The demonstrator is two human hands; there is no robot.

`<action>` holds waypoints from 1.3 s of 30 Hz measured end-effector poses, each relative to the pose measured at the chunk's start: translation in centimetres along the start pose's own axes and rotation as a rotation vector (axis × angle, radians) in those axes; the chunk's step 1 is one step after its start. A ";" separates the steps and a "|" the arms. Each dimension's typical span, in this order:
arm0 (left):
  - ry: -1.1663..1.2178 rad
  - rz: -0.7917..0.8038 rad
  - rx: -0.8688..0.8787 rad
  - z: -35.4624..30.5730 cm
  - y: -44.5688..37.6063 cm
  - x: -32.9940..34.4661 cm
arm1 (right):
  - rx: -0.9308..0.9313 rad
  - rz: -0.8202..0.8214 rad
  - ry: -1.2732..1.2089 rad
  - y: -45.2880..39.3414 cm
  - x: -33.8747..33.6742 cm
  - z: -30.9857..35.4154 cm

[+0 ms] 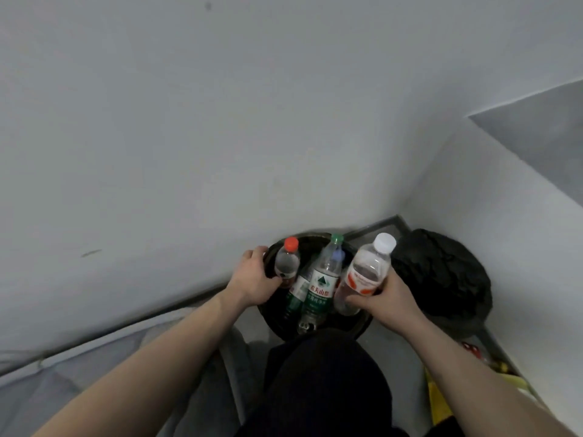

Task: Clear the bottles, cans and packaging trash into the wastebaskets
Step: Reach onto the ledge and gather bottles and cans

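red-capped bottle (287,263) | green-capped bottle (323,282) | white-capped bottle (366,272) — upright, held over black wastebasket (362,326)

Both forearms are bare to the edge of the view, with no sleeves, watch or rings showing on the left hand (252,275) or the right hand (386,299). Below them the person wears a dark, near-black garment (328,383) over the body, and light grey trousers (208,392) on one leg.
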State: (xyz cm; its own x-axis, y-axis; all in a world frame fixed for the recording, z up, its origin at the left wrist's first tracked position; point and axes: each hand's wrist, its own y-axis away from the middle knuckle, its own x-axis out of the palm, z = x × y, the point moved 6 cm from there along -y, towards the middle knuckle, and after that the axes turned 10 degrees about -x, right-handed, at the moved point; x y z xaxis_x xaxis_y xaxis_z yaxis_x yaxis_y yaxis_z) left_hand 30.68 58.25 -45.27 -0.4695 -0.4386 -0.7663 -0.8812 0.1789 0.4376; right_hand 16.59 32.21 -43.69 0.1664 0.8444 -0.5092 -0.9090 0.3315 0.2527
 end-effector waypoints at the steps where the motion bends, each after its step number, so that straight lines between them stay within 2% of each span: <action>1: 0.003 0.015 -0.006 0.0 0.0 0.4 | -0.011 0.031 0.026 -0.4 0.9 0.0; 5: -0.013 0.048 0.030 -0.5 -0.5 1.2 | -0.037 0.207 0.170 -1.5 4.2 -0.1; 9: -0.054 0.081 -0.008 -0.2 -1.3 1.7 | -0.001 0.294 0.258 -2.9 6.1 -1.3; 16: -0.092 0.093 -0.018 0.1 -1.3 2.3 | 0.101 0.229 0.236 -3.6 6.7 -2.8; 25: -0.161 0.153 -0.039 0.3 -1.0 2.4 | 0.137 0.179 0.389 -2.5 6.1 -2.6; 31: -0.164 0.149 -0.037 0.3 -1.2 2.7 | 0.116 -0.027 0.246 -3.3 4.3 -1.8; 39: -0.177 0.166 -0.049 0.4 -1.0 2.7 | 0.326 0.008 0.083 -3.2 4.9 -3.8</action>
State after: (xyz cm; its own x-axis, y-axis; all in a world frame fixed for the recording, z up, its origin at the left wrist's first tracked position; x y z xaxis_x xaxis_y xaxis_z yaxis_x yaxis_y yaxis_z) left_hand 30.27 57.22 -47.92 -0.6141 -0.2448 -0.7503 -0.7892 0.1912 0.5836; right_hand 18.80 33.66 -50.11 0.1162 0.8149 -0.5679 -0.7378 0.4536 0.5000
